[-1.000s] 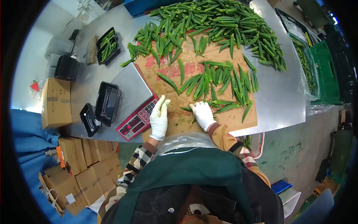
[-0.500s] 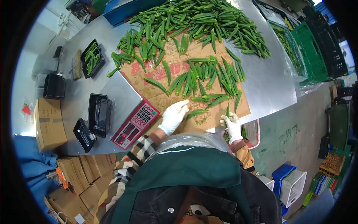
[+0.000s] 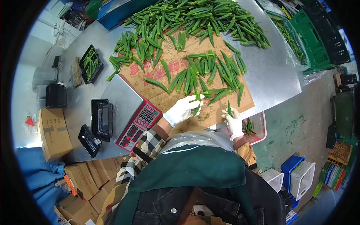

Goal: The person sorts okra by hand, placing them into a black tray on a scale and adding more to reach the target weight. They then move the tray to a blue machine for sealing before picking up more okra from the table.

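Observation:
My left hand (image 3: pixel 183 110), in a white glove, has its fingers closed round a green okra pod (image 3: pixel 197 102) over the near part of the brown cardboard sheet (image 3: pixel 215 117). At the sheet's near right edge, my right hand (image 3: pixel 234 122), gloved too, pinches another okra pod (image 3: pixel 229 108) that points upward. Beyond both hands lie loose okra pods (image 3: pixel 190 79) in rough rows. A large okra heap (image 3: pixel 195 18) covers the far side of the sheet.
A red scale (image 3: pixel 143 119) stands left of the sheet, beside empty black trays (image 3: pixel 101 119). Farther left, a black tray (image 3: pixel 97 69) holds okra. Below the table's right edge is a red-rimmed basket (image 3: pixel 263 129). Green crates (image 3: pixel 308 41) stand at the far right.
My left hand has moved right and closed on a pod near the sheet's front. My right hand still holds its pod, almost in the same place. The view has shifted slightly.

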Tool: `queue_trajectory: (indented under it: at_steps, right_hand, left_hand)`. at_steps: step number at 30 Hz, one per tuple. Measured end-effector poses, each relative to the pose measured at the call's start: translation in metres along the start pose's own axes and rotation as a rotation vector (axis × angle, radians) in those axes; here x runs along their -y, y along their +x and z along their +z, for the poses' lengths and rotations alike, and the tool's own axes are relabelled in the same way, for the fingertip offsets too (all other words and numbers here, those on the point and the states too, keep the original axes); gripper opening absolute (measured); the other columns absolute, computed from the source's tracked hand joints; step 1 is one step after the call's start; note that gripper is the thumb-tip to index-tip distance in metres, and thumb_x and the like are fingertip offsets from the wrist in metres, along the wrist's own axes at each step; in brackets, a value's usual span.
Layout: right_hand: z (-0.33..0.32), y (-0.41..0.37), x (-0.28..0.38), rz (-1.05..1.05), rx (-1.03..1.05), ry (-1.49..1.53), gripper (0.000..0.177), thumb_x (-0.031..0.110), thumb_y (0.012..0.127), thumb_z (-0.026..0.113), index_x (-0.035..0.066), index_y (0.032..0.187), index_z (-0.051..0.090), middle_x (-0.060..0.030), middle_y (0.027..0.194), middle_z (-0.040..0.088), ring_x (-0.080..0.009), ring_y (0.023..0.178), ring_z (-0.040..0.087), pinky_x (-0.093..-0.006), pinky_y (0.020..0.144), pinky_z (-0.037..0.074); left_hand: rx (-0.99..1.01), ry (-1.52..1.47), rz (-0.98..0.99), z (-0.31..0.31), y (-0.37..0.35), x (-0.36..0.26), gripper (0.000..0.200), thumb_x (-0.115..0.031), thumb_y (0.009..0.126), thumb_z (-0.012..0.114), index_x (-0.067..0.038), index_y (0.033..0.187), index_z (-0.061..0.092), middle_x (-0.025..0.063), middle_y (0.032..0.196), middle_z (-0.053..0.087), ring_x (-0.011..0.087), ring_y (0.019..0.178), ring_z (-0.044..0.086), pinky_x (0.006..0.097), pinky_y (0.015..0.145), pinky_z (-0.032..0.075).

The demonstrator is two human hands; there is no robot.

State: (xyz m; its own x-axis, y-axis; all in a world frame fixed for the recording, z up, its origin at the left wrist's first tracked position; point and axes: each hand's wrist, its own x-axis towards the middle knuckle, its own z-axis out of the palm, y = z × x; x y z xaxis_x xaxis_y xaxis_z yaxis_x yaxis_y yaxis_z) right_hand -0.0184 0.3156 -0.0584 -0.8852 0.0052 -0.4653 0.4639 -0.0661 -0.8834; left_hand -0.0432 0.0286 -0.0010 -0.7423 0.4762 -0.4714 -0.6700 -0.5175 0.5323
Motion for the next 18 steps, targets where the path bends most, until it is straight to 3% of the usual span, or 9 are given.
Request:
queue_trajectory:
  at_steps: [3,6,9,10,13,16,18]
  right_hand:
    - [0.002,0.008,-0.003,-0.007,0.009,0.001,0.027,-0.005,0.092,0.055,0.008,0.116,0.057,-0.0058,0.107,0.07,-0.0087,0.084,0.066,-0.0186,0.063,0.046]
    - [0.005,0.01,0.002,0.004,0.013,-0.018,0.023,-0.005,0.092,0.057,0.006,0.112,0.058,-0.0054,0.106,0.07,-0.0089,0.083,0.065,-0.0199,0.065,0.048]
    - [0.006,0.013,-0.004,-0.013,0.009,-0.118,0.016,0.003,0.095,0.06,0.009,0.111,0.06,-0.0033,0.104,0.072,-0.0078,0.082,0.066,-0.0194,0.061,0.046]
    - [0.006,0.012,-0.005,-0.018,0.006,-0.131,0.011,0.007,0.095,0.064,0.009,0.106,0.063,-0.0012,0.099,0.073,-0.0065,0.079,0.066,-0.0189,0.06,0.045]
    - [0.01,0.011,-0.004,0.116,-0.003,-0.089,0.013,-0.001,0.094,0.064,0.003,0.106,0.062,-0.0041,0.097,0.07,-0.0101,0.081,0.064,-0.0226,0.074,0.053]
    - [0.004,0.019,-0.031,0.038,0.013,-0.153,0.01,0.011,0.096,0.067,0.009,0.105,0.064,0.0,0.096,0.072,-0.0056,0.077,0.066,-0.019,0.057,0.045]
    - [0.003,0.021,-0.035,0.043,0.01,-0.142,0.01,0.011,0.096,0.066,0.008,0.105,0.064,0.0001,0.095,0.072,-0.0056,0.076,0.065,-0.0191,0.057,0.045]
  left_hand:
    - [0.083,-0.168,-0.003,-0.004,-0.002,0.0,0.052,-0.01,0.099,0.06,-0.004,0.147,0.044,0.0048,0.115,0.064,0.0131,0.098,0.062,0.0288,0.087,0.053]
    - [0.087,-0.147,0.004,-0.007,-0.003,-0.002,0.051,-0.009,0.099,0.06,-0.003,0.147,0.043,0.0066,0.121,0.064,0.0171,0.108,0.063,0.0312,0.091,0.053]
    - [-0.022,-0.11,0.024,-0.01,-0.003,-0.001,0.051,-0.009,0.098,0.06,-0.005,0.146,0.044,0.0087,0.129,0.062,0.0217,0.116,0.063,0.0335,0.094,0.053]
    - [-0.038,-0.118,0.041,-0.009,-0.006,0.0,0.049,-0.012,0.099,0.06,-0.006,0.146,0.045,0.012,0.138,0.058,0.0256,0.123,0.06,0.0381,0.099,0.052]
    - [-0.039,-0.176,0.039,-0.002,-0.012,-0.007,0.05,-0.02,0.102,0.058,-0.008,0.148,0.043,0.0145,0.144,0.052,0.0276,0.128,0.055,0.0436,0.105,0.049]
    - [-0.068,-0.233,0.057,0.005,-0.013,-0.01,0.053,-0.026,0.102,0.057,-0.006,0.148,0.042,0.0173,0.146,0.05,0.0291,0.13,0.053,0.049,0.108,0.046]
    - [-0.052,-0.284,0.053,0.005,-0.012,-0.011,0.054,-0.028,0.102,0.058,-0.006,0.149,0.042,0.0174,0.147,0.049,0.0298,0.131,0.052,0.0498,0.108,0.046]
